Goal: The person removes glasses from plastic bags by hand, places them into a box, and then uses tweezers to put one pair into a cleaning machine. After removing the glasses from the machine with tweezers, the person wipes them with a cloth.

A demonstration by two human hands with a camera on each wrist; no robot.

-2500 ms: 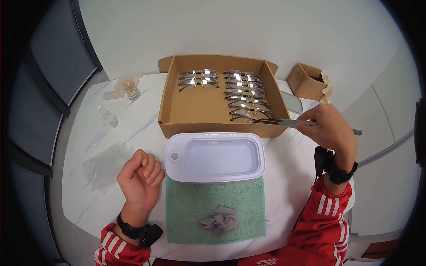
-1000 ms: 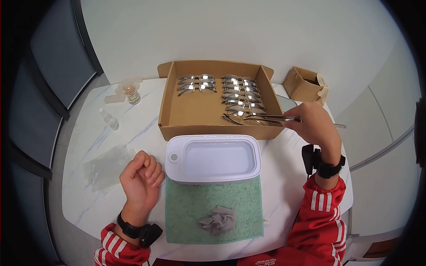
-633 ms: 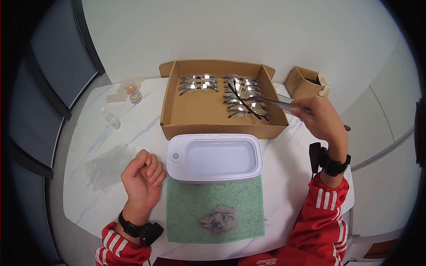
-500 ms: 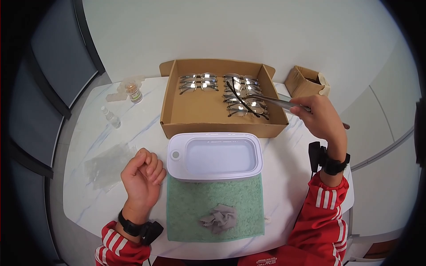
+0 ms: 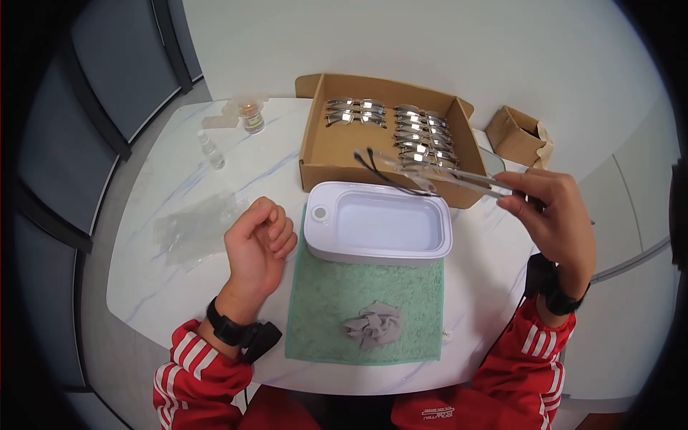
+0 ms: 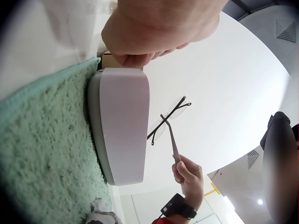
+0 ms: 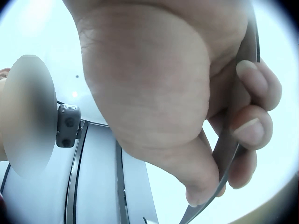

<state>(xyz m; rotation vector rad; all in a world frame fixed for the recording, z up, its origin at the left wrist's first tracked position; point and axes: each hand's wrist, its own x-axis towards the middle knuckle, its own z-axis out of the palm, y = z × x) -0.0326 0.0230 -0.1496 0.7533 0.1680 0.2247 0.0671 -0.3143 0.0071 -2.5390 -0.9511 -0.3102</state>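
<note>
My right hand (image 5: 552, 215) pinches long metal tweezers (image 5: 469, 178), also seen along the fingers in the right wrist view. The tweezers' tips grip a pair of eyeglasses (image 5: 387, 178) with dark temples and clear lenses. In the head view the glasses overlap the box's front edge and the far rim of a pale lavender basin (image 5: 319, 238). From the left wrist, the glasses (image 6: 175, 110) show raised beyond the basin (image 6: 124, 126). My left hand (image 5: 258, 244) holds nothing, its fingers loosely curled, left of the basin.
A cardboard box (image 5: 337, 178) holds two columns of eyeglasses. Under the basin's front lies a green towel (image 5: 322, 308) bearing a crumpled grey cloth (image 5: 376, 326). Plastic bags (image 5: 193, 229), a spray bottle (image 5: 211, 150) and a jar (image 5: 252, 118) stand left; a small carton (image 5: 516, 136) is back right.
The tweezers have lifted the eyeglasses from the right column and carried them forward toward the basin. The head view has shifted. My left hand keeps its loosely curled pose.
</note>
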